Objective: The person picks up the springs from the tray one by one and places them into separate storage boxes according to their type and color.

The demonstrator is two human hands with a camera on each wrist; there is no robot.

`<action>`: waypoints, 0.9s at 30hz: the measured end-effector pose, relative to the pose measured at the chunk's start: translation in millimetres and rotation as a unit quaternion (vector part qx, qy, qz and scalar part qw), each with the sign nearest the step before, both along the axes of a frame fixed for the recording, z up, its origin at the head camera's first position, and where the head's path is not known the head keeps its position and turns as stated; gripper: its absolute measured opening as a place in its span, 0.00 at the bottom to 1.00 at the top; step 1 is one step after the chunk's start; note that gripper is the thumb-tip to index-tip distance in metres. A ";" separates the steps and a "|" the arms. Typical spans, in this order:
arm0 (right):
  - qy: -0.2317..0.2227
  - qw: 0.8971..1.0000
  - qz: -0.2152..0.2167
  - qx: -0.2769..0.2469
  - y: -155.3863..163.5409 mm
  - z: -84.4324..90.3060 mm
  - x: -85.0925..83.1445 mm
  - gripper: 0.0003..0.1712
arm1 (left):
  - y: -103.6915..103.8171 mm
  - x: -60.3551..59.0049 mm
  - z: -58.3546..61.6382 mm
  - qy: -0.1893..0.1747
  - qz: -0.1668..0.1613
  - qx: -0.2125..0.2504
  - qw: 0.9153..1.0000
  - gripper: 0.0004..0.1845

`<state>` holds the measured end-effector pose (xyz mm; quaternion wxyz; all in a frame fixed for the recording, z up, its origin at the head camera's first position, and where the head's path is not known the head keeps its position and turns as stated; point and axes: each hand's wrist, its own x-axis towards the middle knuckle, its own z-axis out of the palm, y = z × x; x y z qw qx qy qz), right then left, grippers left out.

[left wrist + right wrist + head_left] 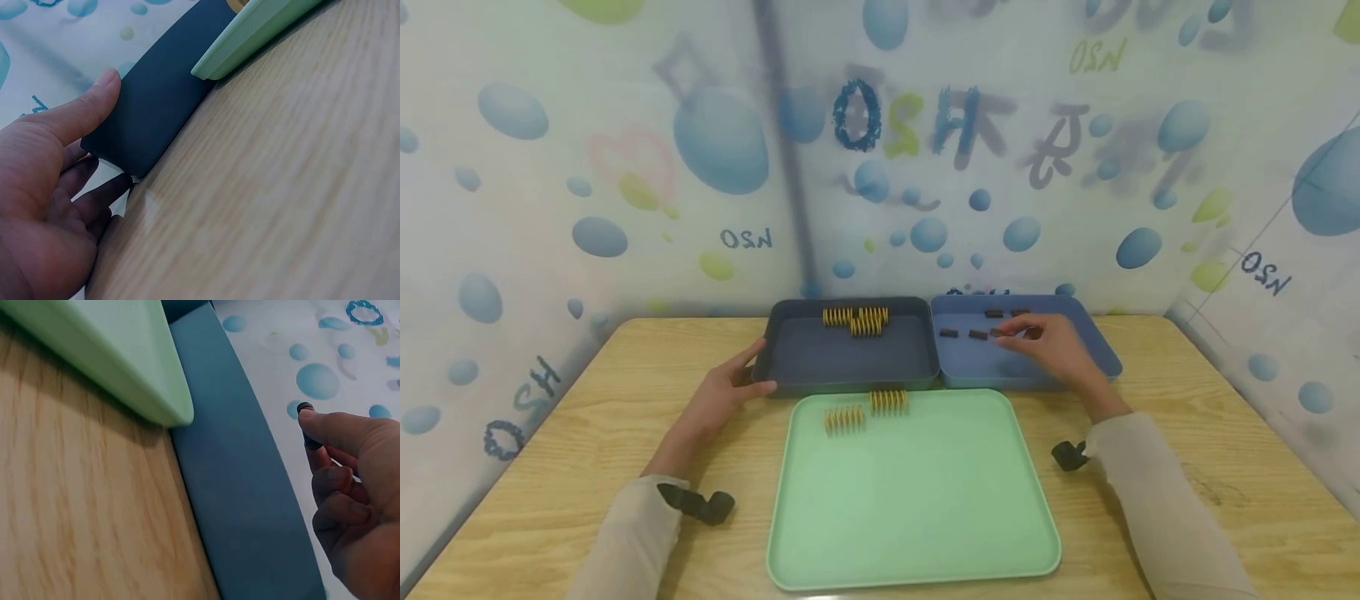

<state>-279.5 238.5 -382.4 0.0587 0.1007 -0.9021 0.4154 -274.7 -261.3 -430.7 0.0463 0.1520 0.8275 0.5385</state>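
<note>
At the front left corner of the dark grey tray (850,371), my left hand (718,396) holds on, thumb by the front wall and fingers along the left end. Yellow coil springs (867,326) lie together near that tray's back. Over the blue tray (1093,350), my right hand (1052,346) pinches a small dark coil spring (312,442) between thumb and fingertip. More small dark springs (949,332) lie on the blue tray's floor, some partly behind the hand. Two gold springs (844,419) are at the top left of the light green tray (917,500).
The green tray stands in front of the two darker trays, which sit side by side against the patterned wall (925,208). All rest on a wooden table (1150,517). A black wrist-worn device (696,502) is strapped at each sleeve.
</note>
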 end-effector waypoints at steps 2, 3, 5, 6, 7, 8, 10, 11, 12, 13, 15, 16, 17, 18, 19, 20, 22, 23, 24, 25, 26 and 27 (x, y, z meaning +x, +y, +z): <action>0.001 1.000 -0.007 0.006 4.6 -1.5 -0.6 0.17 | 0.2 -0.2 -0.2 -0.001 0.000 0.001 1.000 0.43; 0.002 1.000 -0.011 0.009 7.1 -2.5 -0.8 0.17 | 0.3 -0.2 -0.3 -0.001 -0.001 0.001 1.000 0.43; 0.005 1.000 -0.019 0.017 11.6 -5.0 -1.7 0.16 | 0.6 -0.1 -0.3 -0.001 0.000 0.002 1.000 0.43; 0.006 1.000 -0.022 0.020 13.5 -6.2 -2.2 0.16 | 0.7 0.0 -0.4 -0.002 -0.001 0.004 1.000 0.43; 0.008 0.999 -0.025 0.025 15.1 -7.3 -2.7 0.15 | 0.8 0.1 -0.3 -0.002 -0.001 0.005 1.000 0.43; 0.010 0.999 -0.028 0.028 16.6 -8.5 -3.4 0.15 | 0.9 0.3 -0.2 -0.002 -0.001 0.005 1.000 0.43; 0.014 0.999 -0.032 0.034 18.4 -10.2 -4.8 0.14 | 0.8 0.5 -0.3 -0.003 -0.001 0.006 1.000 0.43; 0.016 0.999 -0.033 0.035 19.3 -10.9 -5.7 0.14 | 0.6 0.4 -0.5 -0.003 -0.001 0.007 1.000 0.43; 0.017 0.999 -0.034 0.036 19.7 -11.4 -6.3 0.14 | 0.4 0.5 -0.4 -0.003 -0.001 0.008 1.000 0.43; 0.018 0.999 -0.035 0.037 20.3 -11.7 -6.5 0.13 | 0.5 0.5 -0.5 -0.003 -0.001 0.008 1.000 0.43; 0.021 0.998 -0.036 0.040 21.7 -12.3 -7.1 0.13 | 0.5 0.4 -0.3 -0.002 -0.001 0.007 1.000 0.43; 0.022 0.998 -0.037 0.043 22.4 -12.8 -7.6 0.13 | 0.6 0.4 -0.2 -0.001 0.000 0.007 1.000 0.43; 0.023 0.998 -0.037 0.048 22.9 -13.2 -7.9 0.12 | 0.7 0.6 0.2 -0.001 0.001 0.007 1.000 0.43; 0.022 0.998 -0.038 0.052 23.3 -14.0 -8.3 0.12 | 0.9 0.7 0.5 -0.001 0.002 0.006 1.000 0.43; 0.019 0.997 -0.038 0.058 23.9 -14.8 -8.7 0.12 | 0.9 0.7 0.5 -0.001 0.002 0.006 1.000 0.43; 0.015 0.997 -0.038 0.063 24.5 -15.7 -9.1 0.11 | 0.9 0.8 0.6 -0.002 0.003 0.006 1.000 0.43; 0.003 0.997 -0.039 0.073 24.5 -17.2 -9.9 0.11 | 1.3 1.1 0.5 -0.005 0.005 0.009 1.000 0.43; -0.005 0.996 -0.040 0.078 24.6 -17.7 -10.0 0.11 | 1.3 1.2 0.3 -0.006 0.005 0.010 1.000 0.43; -0.012 0.996 -0.040 0.081 24.6 -18.3 -10.3 0.11 | 1.4 1.3 0.1 -0.008 0.006 0.011 1.000 0.43; -0.018 0.995 -0.042 0.084 24.6 -18.5 -10.6 0.11 | 1.2 1.4 -0.1 -0.010 0.006 0.012 1.000 0.43; -0.025 0.995 -0.044 0.087 24.2 -18.5 -10.7 0.11 | 1.3 1.8 -0.2 -0.012 0.007 0.014 1.000 0.43; -0.031 0.994 -0.046 0.089 24.0 -18.3 -10.7 0.11 | 1.4 1.9 -0.2 -0.014 0.007 0.015 1.000 0.43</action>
